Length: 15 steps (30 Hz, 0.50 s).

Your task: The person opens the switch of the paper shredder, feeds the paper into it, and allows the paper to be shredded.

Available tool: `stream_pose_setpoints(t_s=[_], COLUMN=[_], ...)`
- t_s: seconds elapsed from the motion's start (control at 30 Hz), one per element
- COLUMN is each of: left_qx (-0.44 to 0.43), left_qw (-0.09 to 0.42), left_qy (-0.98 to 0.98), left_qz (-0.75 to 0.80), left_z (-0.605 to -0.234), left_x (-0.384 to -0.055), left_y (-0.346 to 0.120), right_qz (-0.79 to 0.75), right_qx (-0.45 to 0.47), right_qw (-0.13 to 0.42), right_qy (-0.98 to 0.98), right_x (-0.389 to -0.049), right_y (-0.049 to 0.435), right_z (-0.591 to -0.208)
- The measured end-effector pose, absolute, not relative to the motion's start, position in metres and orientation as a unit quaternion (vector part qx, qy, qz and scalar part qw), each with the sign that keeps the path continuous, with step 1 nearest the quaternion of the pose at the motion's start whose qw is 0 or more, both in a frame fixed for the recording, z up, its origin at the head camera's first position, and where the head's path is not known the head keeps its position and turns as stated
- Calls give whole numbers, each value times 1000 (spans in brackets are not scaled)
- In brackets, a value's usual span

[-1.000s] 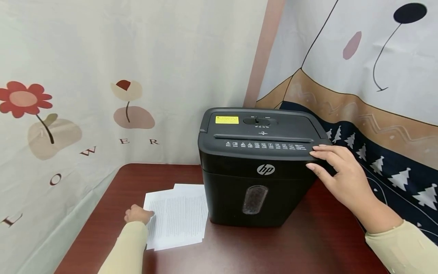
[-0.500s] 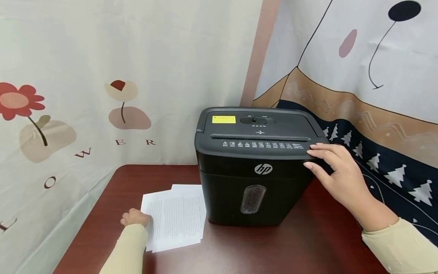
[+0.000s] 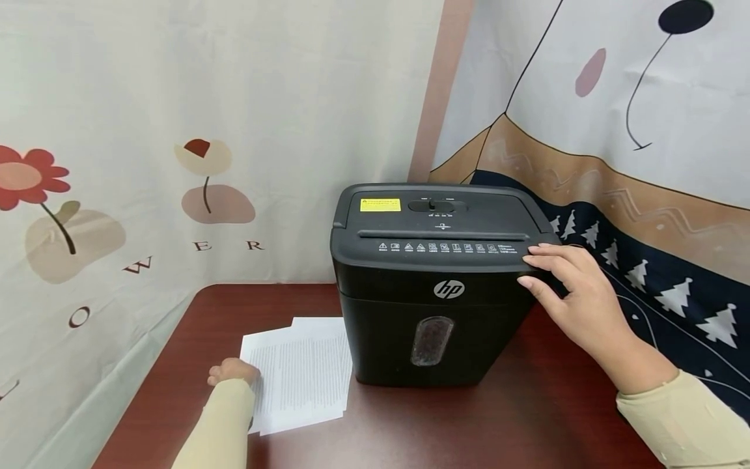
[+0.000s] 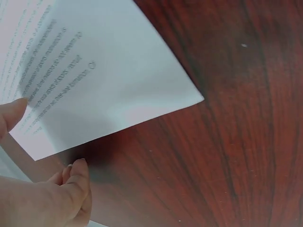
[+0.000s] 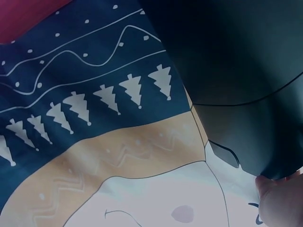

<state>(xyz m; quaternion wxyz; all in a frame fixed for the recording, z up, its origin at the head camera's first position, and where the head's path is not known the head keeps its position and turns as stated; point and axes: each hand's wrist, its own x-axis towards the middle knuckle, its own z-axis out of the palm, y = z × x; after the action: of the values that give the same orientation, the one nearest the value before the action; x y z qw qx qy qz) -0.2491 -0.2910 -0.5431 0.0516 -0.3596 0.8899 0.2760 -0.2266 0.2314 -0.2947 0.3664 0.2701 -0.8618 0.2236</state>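
Observation:
On the table a few overlapping sheets of printed paper (image 3: 301, 371) lie left of a black HP paper shredder (image 3: 389, 332). My left hand (image 3: 234, 371) is at the left edge of the sheets. In the left wrist view its thumb (image 4: 12, 116) touches or overlaps a paper corner, while the bent fingers (image 4: 73, 182) stay apart from the thumb, just beyond the edge. My right hand (image 3: 580, 296) rests its fingertips on the shredder's top right corner, the thumb against the front. The right wrist view catches only part of that hand (image 5: 284, 201) at the shredder's rim.
The shredder's feed slot (image 3: 442, 235) runs across its lid, with a slide switch (image 3: 436, 206) behind it. A reddish-brown table (image 3: 422, 430) carries everything. Patterned curtains (image 3: 263, 117) hang behind and to the right, close to the shredder.
The head view has turned slightly right, so the scene sits a little further left. Both hands keep nearly the same places at the paper and the shredder.

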Motion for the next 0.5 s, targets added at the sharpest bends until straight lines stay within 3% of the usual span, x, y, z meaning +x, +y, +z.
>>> stream_pose_setpoints(t_s=[0.5], left_qx=[-353], left_qw=[72], left_qy=[903], left_qz=[233], left_z=[-530], left_x=[-253], left_y=[-283], right_qz=[238], right_qx=[278], right_qw=[379], right_qy=[-850], right_x=[-228], right_y=[230], right_z=[-296])
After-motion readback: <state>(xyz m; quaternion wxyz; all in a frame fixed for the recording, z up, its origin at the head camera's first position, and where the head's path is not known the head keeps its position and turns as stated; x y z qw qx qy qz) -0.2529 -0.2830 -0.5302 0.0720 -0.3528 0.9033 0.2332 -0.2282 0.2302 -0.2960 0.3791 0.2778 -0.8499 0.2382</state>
